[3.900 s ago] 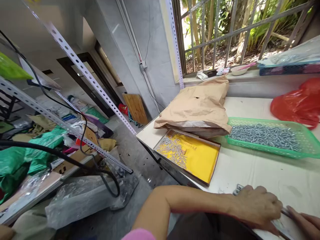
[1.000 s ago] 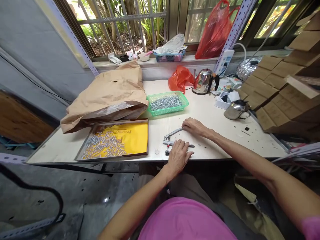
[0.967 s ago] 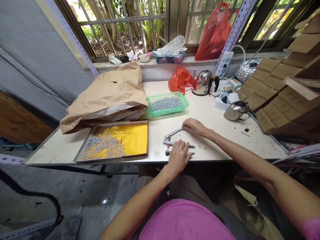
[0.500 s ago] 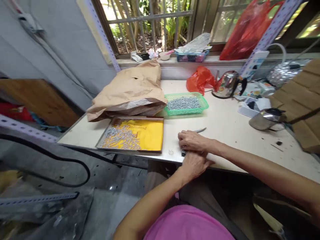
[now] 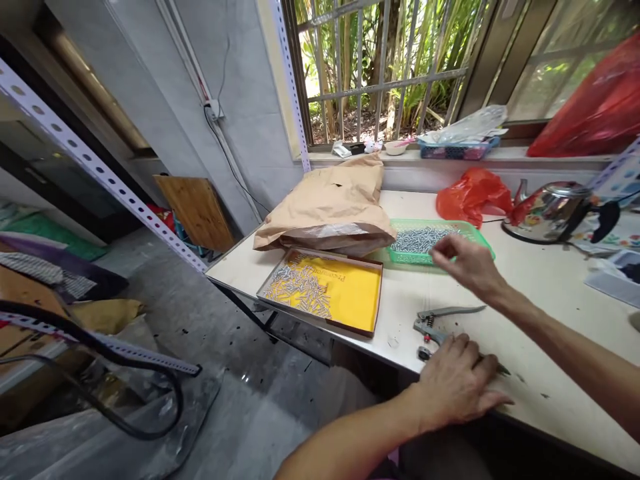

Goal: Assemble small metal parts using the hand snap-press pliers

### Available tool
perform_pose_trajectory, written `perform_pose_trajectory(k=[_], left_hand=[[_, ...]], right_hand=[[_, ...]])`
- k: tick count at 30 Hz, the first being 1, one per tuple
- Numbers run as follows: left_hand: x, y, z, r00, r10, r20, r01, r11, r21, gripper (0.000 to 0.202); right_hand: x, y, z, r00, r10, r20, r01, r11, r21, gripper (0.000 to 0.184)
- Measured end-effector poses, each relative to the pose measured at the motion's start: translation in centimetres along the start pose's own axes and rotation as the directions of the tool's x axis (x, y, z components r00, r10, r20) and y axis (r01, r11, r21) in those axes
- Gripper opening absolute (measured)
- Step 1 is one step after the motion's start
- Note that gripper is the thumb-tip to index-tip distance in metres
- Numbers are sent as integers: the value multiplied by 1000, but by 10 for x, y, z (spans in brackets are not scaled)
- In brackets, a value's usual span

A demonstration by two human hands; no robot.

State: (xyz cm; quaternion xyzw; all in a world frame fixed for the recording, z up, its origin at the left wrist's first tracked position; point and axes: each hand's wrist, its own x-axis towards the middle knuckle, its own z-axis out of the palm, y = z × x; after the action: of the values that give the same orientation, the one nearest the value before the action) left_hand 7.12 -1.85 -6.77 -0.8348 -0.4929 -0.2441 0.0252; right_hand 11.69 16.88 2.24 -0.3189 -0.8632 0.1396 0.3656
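Observation:
Spring-loaded hand pliers (image 5: 429, 325) with grey handles lie on the table near its front edge. My left hand (image 5: 457, 380) lies over the lower handle, its fingers curled round it. One handle sticks out free above the hand. My right hand (image 5: 465, 263) is raised just in front of the green plastic basket (image 5: 480, 235), thumb and fingertips pinched together; whatever they hold, if anything, is too small to make out. Many small metal pins (image 5: 420, 239) fill the basket. Similar silvery pins (image 5: 305, 290) lie in the shallow box with a yellow bottom (image 5: 355, 293).
Behind the box lies a brown paper sack (image 5: 330, 200). A red plastic bag (image 5: 473, 197) and a steel kettle (image 5: 550, 210) stand at the back right. The table's front edge (image 5: 300, 333) runs close by the box. A purple-white perforated post (image 5: 115, 180) slants at left.
My right hand has lifted off the pliers and moved up toward the green basket. My left hand stays at the pliers, which are now largely uncovered. The view has swung left.

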Motion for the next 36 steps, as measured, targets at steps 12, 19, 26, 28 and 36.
perform_pose_trajectory(k=[12,19,26,28,36], left_hand=[[-10,-18,-15,993,34,-111,-52,986,-161,35],[-65,-142,-125,782,-610,-132,624,761,178,23],[-86,-200,-147,655,-753,61,691,630,354,28],[-83,-202,-144,678,-728,101,648,657,385,27],[-63,-221,-150,826,-539,162,438,796,417,21]], right_hand=[[-49,34,-16,988,14,152,-6,998,-57,39],[-186,7,-22,992,13,124,-8,999,-45,30],[-215,5,3,994,102,-43,-105,990,-94,32],[-214,5,3,994,92,-52,-97,990,-100,28],[-183,-11,-1,982,132,134,-86,948,-307,29]])
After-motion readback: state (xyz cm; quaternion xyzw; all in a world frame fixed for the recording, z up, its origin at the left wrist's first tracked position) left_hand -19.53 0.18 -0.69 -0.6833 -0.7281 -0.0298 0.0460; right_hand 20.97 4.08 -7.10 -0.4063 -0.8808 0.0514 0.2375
